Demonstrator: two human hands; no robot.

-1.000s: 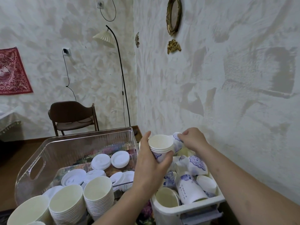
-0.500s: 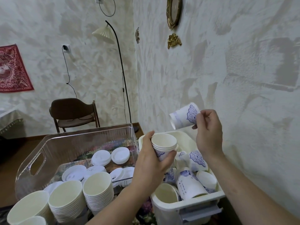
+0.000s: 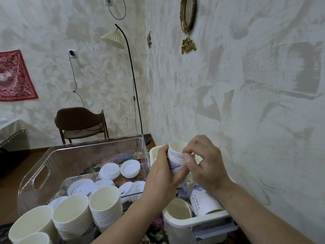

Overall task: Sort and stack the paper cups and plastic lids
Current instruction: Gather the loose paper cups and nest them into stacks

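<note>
- Your left hand (image 3: 162, 175) is wrapped around a small stack of blue-patterned cups (image 3: 175, 159), fingers curled round the side and thumb on the near side, holding it upright above the white bin (image 3: 197, 224).
- Your right hand (image 3: 204, 166) is right up against the same stack from the other side, fingertips (image 3: 186, 155) curled onto the rims near the top. Looks like a light pinch on the top cup, though your fingers hide part of the contact.
- The white bin below has more loose blue-patterned cups: one open-mouthed cup (image 3: 178, 208) near the front, and one lying on its side (image 3: 204, 201) with writing on it, just under your right wrist.
- To the left, the clear plastic tub (image 3: 42, 173) holds a bunch of white plastic lids (image 3: 130, 169) scattered flat on its floor.
- In front of the tub you've got stacks of plain cream paper cups (image 3: 105, 206), a few piles side by side, mouths up.
- Background: a dark wooden chair (image 3: 80, 122), a floor lamp (image 3: 114, 36) with a pleated shade, a red patterned cloth (image 3: 14, 76) on the wall, and a gold oval frame (image 3: 188, 13).
</note>
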